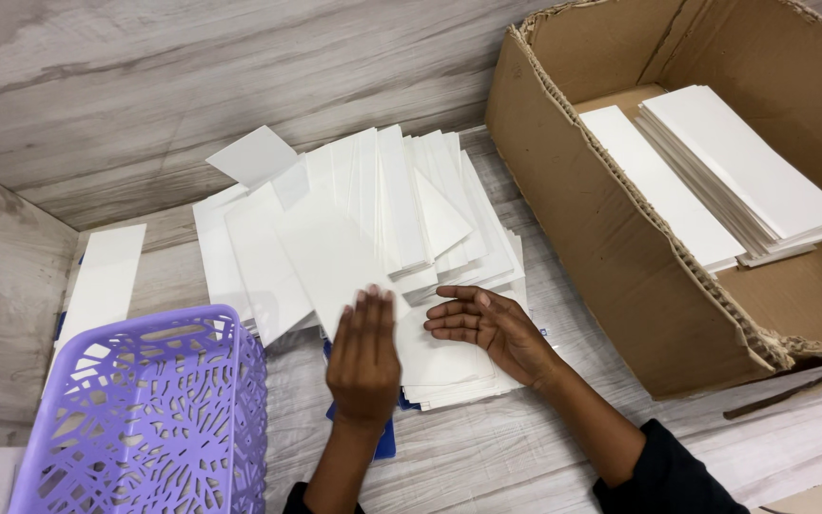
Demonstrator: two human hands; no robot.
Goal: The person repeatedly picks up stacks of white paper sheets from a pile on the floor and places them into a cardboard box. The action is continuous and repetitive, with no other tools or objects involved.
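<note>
The left hand is lying flat, palm down, on a fanned pile of white card strips that is resting on the grey wood-grain table; its fingers are held straight and close together, pressing on the top sheet rather than pinching it. The right hand is resting just beside it on the near right part of the same pile, turned on its edge with the fingers loosely curled and slightly parted, and is gripping nothing that can be seen. The strips are long and narrow, and most are running with their long axis away from the person, toward the wall, fanning out a little to left and right; the upper sheets on the left are tilting toward the upper left. The lower layers of the pile are hidden by those above, so the count cannot be told. Something blue is showing under the near edge, possibly a folder, mostly covered by the left wrist. A lone strip is lying well apart at the left, its near end hidden behind a purple lattice basket that the frame is cutting off. At the right, an open cardboard box is holding two further stacks of strips, angled toward the lower right.
</note>
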